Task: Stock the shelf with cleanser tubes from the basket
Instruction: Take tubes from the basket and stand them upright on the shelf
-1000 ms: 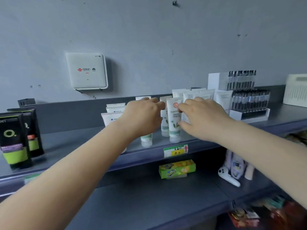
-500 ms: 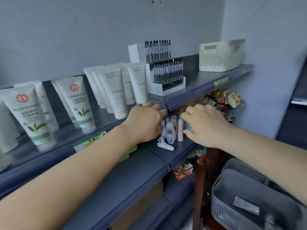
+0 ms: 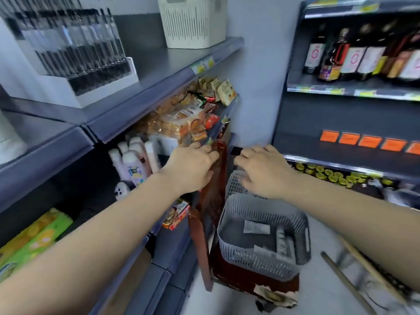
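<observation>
A grey slotted basket point(image 3: 261, 260) sits on a dark red chair point(image 3: 213, 201) below my hands. Inside it lie a few white cleanser tubes point(image 3: 256, 227), one flat near the back and others toward the right. My left hand point(image 3: 193, 167) hovers in front of the chair back, fingers loosely curled, holding nothing. My right hand point(image 3: 261, 171) hangs above the basket's far rim, fingers bent and empty. The top shelf point(image 3: 159, 71) runs along the upper left; its cleanser tubes are out of frame.
A pen display stand point(image 3: 75, 55) and a white slotted bin point(image 3: 193, 21) stand on the top shelf. Snack packs point(image 3: 186, 119) and small bottles point(image 3: 134, 164) fill the shelf below. Dark bottles point(image 3: 363, 53) line the right-hand rack. A wooden stick point(image 3: 375, 269) lies at lower right.
My view has swung right and down from the shelf tubes to the basket on the chair. Both hands left the tubes and now hang empty over the basket.
</observation>
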Tool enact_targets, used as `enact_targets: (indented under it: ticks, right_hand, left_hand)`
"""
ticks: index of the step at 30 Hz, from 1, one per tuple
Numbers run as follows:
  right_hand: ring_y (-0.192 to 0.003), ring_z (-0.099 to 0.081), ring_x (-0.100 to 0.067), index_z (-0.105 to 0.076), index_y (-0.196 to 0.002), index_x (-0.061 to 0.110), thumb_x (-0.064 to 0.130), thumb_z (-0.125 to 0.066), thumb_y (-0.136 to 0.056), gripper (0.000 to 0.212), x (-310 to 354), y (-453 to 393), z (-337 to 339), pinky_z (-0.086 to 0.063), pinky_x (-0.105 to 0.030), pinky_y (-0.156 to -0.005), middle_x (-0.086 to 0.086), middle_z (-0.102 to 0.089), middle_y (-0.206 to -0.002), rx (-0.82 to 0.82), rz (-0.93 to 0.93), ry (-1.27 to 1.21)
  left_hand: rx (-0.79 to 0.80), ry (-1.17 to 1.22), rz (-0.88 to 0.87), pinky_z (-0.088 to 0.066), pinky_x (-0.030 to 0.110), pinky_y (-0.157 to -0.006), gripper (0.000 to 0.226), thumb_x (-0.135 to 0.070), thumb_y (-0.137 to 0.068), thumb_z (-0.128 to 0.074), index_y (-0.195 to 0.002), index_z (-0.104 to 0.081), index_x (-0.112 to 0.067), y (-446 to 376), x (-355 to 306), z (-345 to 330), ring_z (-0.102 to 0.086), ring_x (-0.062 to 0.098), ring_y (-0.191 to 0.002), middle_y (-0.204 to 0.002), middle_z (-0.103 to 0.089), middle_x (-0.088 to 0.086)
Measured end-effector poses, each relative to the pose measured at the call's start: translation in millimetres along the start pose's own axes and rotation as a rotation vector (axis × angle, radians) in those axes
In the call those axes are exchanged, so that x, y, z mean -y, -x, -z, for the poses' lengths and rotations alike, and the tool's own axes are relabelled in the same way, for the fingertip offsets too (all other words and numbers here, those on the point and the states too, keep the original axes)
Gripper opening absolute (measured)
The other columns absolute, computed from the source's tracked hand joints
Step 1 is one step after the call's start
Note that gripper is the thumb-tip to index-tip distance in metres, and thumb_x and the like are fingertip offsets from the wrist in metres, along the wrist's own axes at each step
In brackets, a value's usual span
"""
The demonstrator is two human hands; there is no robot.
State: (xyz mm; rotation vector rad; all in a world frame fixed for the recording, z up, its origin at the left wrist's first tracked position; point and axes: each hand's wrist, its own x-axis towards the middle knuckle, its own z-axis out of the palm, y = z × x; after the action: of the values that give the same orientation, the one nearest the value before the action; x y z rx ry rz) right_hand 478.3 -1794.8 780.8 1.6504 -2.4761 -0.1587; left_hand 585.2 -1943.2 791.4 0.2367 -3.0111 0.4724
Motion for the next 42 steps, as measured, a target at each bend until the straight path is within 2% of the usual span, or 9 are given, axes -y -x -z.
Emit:
enact_targets:
  ticks: [9, 15, 18, 24, 28, 32, 37, 40, 42]
  right_hand:
    - [-0.123, -0.042, -0.025, -0.043, -0.13, 0.021, 0.042, -0.046, -0.09, 0.045, -66, -17, -126, -0.031, -0.039, -0.1, -0.001, -0.047, -0.132, 0.224, -0.245, -0.188]
    - [-0.118, -0.047, -0.025, -0.048, -0.126, 0.021, 0.038, -0.048, -0.091, 0.039, -106, -8, -226, -0.037, -0.038, -0.093, -0.002, -0.05, -0.128, 0.4, -0.337, -0.377]
    - [-0.117, -0.049, -0.025, -0.051, -0.124, 0.02, 0.036, -0.051, -0.09, 0.038, -120, -3, -280, -0.042, -0.036, -0.092, -0.002, -0.052, -0.128, 0.507, -0.362, -0.489]
    - [-0.116, -0.051, -0.027, -0.049, -0.128, 0.021, 0.035, -0.054, -0.09, 0.041, -125, 9, -386, -0.043, -0.039, -0.096, -0.005, -0.051, -0.13, 0.698, -0.406, -0.629]
    - [-0.119, -0.049, -0.025, -0.047, -0.13, 0.02, 0.036, -0.058, -0.088, 0.046, -110, 15, -457, -0.044, -0.037, -0.097, -0.006, -0.05, -0.132, 0.808, -0.405, -0.701]
    - [-0.125, -0.045, -0.027, -0.041, -0.135, 0.018, 0.036, -0.058, -0.088, 0.054, -90, 17, -510, -0.042, -0.039, -0.1, -0.005, -0.043, -0.14, 0.873, -0.39, -0.685]
    - [-0.126, -0.043, -0.028, -0.04, -0.138, 0.02, 0.032, -0.058, -0.087, 0.055, -72, 17, -551, -0.038, -0.036, -0.098, -0.006, -0.044, -0.139, 0.822, -0.324, -0.577]
    - [-0.126, -0.042, -0.027, -0.042, -0.136, 0.02, 0.034, -0.053, -0.09, 0.05, -71, 15, -564, -0.034, -0.035, -0.1, -0.006, -0.047, -0.138, 0.797, -0.327, -0.578]
    - [-0.125, -0.046, -0.026, -0.043, -0.135, 0.02, 0.034, -0.053, -0.091, 0.047, -75, 14, -568, -0.032, -0.035, -0.1, -0.006, -0.051, -0.135, 0.801, -0.362, -0.629]
  left_hand:
    - [0.19, 0.241, -0.139, -0.04, 0.037, -0.093, 0.039, -0.028, -0.091, -0.046, -0.13, -0.045, -0.02, -101, -47, -113, -0.046, 0.023, -0.12, -0.128, -0.051, -0.001]
    - [0.458, 0.393, -0.185, -0.05, 0.04, -0.079, 0.032, -0.026, -0.095, -0.041, -0.125, -0.047, -0.02, -138, -91, -204, -0.053, 0.025, -0.107, -0.12, -0.051, 0.001]
    - [0.608, 0.484, -0.145, -0.05, 0.038, -0.08, 0.034, -0.028, -0.096, -0.041, -0.128, -0.048, -0.019, -145, -113, -253, -0.052, 0.024, -0.109, -0.128, -0.048, 0.0]
    - [0.806, 0.624, -0.018, -0.051, 0.037, -0.083, 0.025, -0.027, -0.091, -0.051, -0.115, -0.055, -0.022, -146, -150, -352, -0.058, 0.023, -0.102, -0.115, -0.059, 0.002]
    - [0.976, 0.648, 0.036, -0.05, 0.036, -0.086, 0.028, -0.03, -0.089, -0.054, -0.116, -0.056, -0.02, -142, -172, -414, -0.058, 0.025, -0.105, -0.117, -0.06, 0.004]
    - [1.097, 0.667, 0.002, -0.046, 0.03, -0.079, 0.026, -0.033, -0.084, -0.06, -0.106, -0.055, -0.019, -133, -192, -463, -0.058, 0.024, -0.101, -0.113, -0.061, 0.004]
    - [1.202, 0.564, -0.15, -0.039, 0.026, -0.073, 0.036, -0.032, -0.084, -0.062, -0.118, -0.055, -0.023, -129, -214, -498, -0.057, 0.026, -0.109, -0.123, -0.058, 0.004]
    - [1.198, 0.596, -0.094, -0.039, 0.026, -0.073, 0.029, -0.032, -0.087, -0.057, -0.116, -0.058, -0.027, -126, -219, -515, -0.059, 0.023, -0.106, -0.121, -0.059, 0.003]
    - [1.19, 0.693, 0.023, -0.039, 0.023, -0.072, 0.024, -0.026, -0.089, -0.055, -0.113, -0.06, -0.023, -127, -216, -522, -0.059, 0.021, -0.099, -0.117, -0.062, 0.003]
